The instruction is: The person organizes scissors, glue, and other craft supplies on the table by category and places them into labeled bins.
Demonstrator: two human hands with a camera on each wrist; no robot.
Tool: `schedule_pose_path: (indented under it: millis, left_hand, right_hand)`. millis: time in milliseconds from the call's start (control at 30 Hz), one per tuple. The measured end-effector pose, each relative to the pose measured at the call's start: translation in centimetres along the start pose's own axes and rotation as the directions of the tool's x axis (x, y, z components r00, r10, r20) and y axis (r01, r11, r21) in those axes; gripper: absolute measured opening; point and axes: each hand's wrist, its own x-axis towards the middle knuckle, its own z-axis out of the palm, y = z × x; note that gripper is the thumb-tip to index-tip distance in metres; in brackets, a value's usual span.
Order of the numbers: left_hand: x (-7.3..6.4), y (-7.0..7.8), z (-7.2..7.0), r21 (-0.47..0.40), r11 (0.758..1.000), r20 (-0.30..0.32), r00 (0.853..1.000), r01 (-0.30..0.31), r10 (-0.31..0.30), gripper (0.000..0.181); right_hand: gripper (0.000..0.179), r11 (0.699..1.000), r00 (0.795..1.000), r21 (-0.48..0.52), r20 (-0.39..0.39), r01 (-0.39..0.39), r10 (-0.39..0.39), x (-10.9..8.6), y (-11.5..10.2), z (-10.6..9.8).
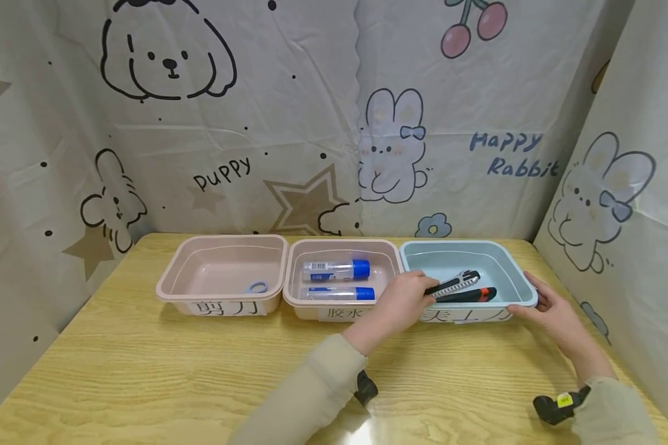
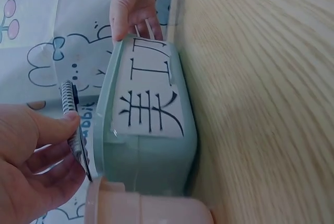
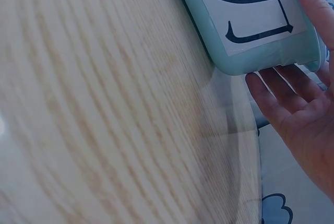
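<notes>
My left hand (image 1: 398, 303) pinches a silver-and-black utility knife (image 1: 461, 284) between thumb and fingers, over the front left of a light blue bin (image 1: 442, 256). In the left wrist view that knife (image 2: 75, 140) stands above the bin's rim. Inside the bin lies a black utility knife (image 1: 462, 296) with a red part near its end. At the bin's right end, my right hand (image 1: 556, 318) holds the corner. Its thumb is at the front rim, and the right wrist view shows its fingers (image 3: 282, 91) against the end wall.
Left of the blue bin stands a pink bin (image 1: 342, 245) holding two blue-capped glue bottles (image 1: 336, 270). Farther left, another pink bin (image 1: 222, 241) holds scissors, of which a pale blue handle ring (image 1: 258, 287) shows. All bins carry front labels on the wooden table (image 1: 161, 371). A printed curtain (image 1: 312, 123) hangs behind.
</notes>
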Motion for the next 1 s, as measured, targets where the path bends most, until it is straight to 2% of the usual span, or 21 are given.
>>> schedule_pose_path:
  millis: [367,567,667,800,900,1000]
  left_hand:
    - [2.1,1.0,1.3,0.037,0.999,-0.027,0.999,0.040,-0.039,0.029]
    - [3.0,1.0,2.3,0.064,0.998,-0.018,1.000,0.011,-0.009,0.024]
    - [3.2,0.9,2.7,0.084,0.996,0.005,1.000,0.003,-0.004,0.022]
    - [3.3,0.8,3.2,0.071,0.996,0.040,0.997,0.057,-0.059,0.020]
    - [3.2,0.7,3.2,0.046,0.994,0.034,0.995,0.095,-0.097,0.022]
    - [2.9,0.5,2.9,0.048,0.995,0.005,0.996,0.085,-0.085,0.022]
  right_hand:
    - [0.086,1.000,1.000,-0.010,-0.003,-0.013,0.013,-0.2,0.0,0.0]
    - [0.084,1.000,1.000,0.006,-0.008,0.008,-0.008,-0.3,0.0,0.0]
    - [0.084,1.000,1.000,0.013,-0.002,0.008,-0.008,-0.4,0.0,0.0]
    - [0.085,1.000,1.000,0.014,0.007,0.001,-0.001,-0.4,-0.1,0.0]
    - [0.085,1.000,1.000,0.005,0.009,-0.001,0.001,-0.2,-0.1,0.1]
    - [0.085,1.000,1.000,-0.005,0.010,0.004,-0.004,-0.1,-0.1,0.1]
